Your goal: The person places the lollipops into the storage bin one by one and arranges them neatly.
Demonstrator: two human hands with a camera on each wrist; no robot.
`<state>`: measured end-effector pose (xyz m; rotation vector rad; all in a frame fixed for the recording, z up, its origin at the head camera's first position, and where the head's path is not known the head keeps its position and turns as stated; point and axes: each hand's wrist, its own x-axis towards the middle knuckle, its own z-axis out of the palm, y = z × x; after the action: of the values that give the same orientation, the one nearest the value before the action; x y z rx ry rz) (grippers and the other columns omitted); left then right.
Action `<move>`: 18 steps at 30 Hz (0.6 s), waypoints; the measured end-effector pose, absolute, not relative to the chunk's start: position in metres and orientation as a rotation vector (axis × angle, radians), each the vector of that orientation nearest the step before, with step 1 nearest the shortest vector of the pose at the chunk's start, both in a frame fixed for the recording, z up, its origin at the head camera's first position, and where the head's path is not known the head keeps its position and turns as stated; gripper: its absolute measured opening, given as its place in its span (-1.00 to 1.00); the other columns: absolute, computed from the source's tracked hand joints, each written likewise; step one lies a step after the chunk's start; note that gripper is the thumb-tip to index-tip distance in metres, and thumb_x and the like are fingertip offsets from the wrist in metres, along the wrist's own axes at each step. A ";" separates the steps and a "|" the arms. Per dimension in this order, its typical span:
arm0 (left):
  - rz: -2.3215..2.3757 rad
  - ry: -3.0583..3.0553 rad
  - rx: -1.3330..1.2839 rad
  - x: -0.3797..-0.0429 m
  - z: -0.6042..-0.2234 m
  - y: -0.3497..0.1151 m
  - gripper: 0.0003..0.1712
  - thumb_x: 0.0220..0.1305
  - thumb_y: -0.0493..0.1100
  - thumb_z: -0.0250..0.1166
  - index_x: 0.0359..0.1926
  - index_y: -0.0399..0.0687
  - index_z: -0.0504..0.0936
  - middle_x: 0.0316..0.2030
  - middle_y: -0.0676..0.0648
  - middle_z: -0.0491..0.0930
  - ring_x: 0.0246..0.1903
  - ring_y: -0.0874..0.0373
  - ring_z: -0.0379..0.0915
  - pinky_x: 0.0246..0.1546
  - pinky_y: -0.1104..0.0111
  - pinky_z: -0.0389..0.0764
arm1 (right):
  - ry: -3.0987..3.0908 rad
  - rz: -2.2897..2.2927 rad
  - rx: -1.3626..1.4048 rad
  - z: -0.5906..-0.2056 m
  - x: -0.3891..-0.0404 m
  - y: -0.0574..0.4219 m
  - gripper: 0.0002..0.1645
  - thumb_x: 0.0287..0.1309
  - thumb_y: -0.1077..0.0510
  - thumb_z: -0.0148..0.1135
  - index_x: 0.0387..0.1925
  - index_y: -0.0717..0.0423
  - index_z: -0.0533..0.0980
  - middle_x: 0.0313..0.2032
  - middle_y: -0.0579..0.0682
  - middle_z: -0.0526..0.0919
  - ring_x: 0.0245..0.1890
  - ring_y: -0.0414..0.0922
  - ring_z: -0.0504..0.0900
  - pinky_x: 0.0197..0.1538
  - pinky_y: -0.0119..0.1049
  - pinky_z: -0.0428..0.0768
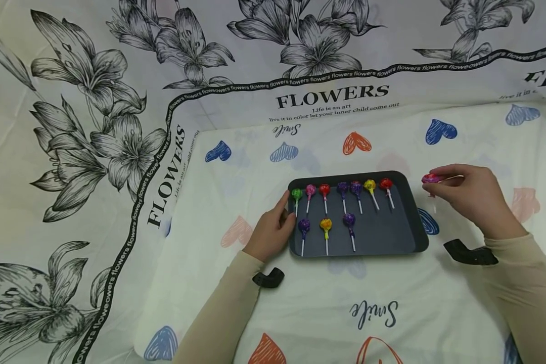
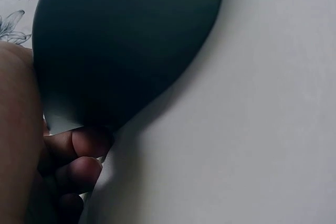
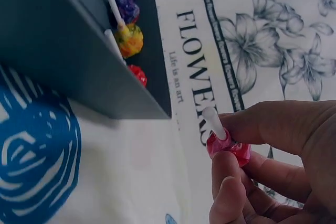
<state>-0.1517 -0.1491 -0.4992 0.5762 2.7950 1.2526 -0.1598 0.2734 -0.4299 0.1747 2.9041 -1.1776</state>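
A dark grey tray (image 1: 391,232) lies flat, with several wrapped lollipops in two rows. The upper row runs from a green lollipop (image 1: 297,194) at the left to a red lollipop (image 1: 385,184) at the right; below are two purple ones and a yellow lollipop (image 1: 325,225). My left hand (image 1: 269,230) grips the tray's left side, its curled fingers (image 2: 86,174) at the rim in the left wrist view. Off the tray's upper right corner, my right hand (image 1: 475,197) pinches a pink-red lollipop (image 3: 231,149) by its wrapped head, the white stick pointing out between thumb and fingers.
A white cloth (image 1: 309,308) printed with hearts and words lies under the tray. Beyond it spreads a flower-printed cloth (image 1: 200,116) with a black lettered band. Black wrist mounts (image 1: 470,253) stick out from both sleeves.
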 end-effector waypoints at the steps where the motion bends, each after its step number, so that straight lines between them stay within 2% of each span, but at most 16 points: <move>1: 1.253 2.796 0.578 -0.152 -0.499 -0.149 -0.26 0.59 -0.12 0.12 0.66 -0.10 0.14 -0.42 0.05 0.50 -0.51 0.23 0.33 -0.41 0.34 0.39 | 2.904 -1.180 0.169 -0.429 -0.159 0.272 -0.41 0.31 -0.08 0.46 0.13 0.31 0.64 -0.26 0.16 0.80 -0.42 -0.45 0.54 -0.41 -0.27 0.47; 9: 1.248 2.801 0.568 -0.152 -0.498 -0.149 -0.26 0.58 -0.11 0.12 0.66 -0.10 0.15 -0.41 0.05 0.51 -0.51 0.24 0.33 -0.41 0.35 0.39 | 2.879 -1.196 0.091 -0.424 -0.153 0.259 -0.47 0.31 -0.02 0.46 0.11 0.31 0.65 -0.27 0.18 0.81 -0.40 -0.41 0.61 -0.36 -0.33 0.51; 13: 1.251 2.797 0.567 -0.152 -0.499 -0.150 -0.26 0.59 -0.10 0.12 0.66 -0.09 0.14 -0.41 0.04 0.51 -0.51 0.24 0.32 -0.41 0.35 0.38 | 2.854 -1.198 0.081 -0.423 -0.151 0.254 -0.47 0.32 -0.01 0.46 0.13 0.30 0.64 -0.27 0.17 0.81 -0.36 -0.29 0.69 -0.33 -0.32 0.53; 18: 1.250 2.788 0.564 -0.151 -0.498 -0.149 -0.26 0.59 -0.11 0.12 0.66 -0.09 0.14 -0.41 0.05 0.50 -0.51 0.24 0.31 -0.42 0.36 0.37 | 2.842 -1.199 0.028 -0.427 -0.149 0.246 -0.48 0.30 -0.01 0.48 0.10 0.28 0.66 -0.24 0.19 0.81 -0.36 -0.26 0.68 -0.35 -0.34 0.58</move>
<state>-0.1514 -0.1489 -0.4976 0.5644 2.7880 1.2497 -0.1488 0.2457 -0.4268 0.0281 2.8416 -1.1987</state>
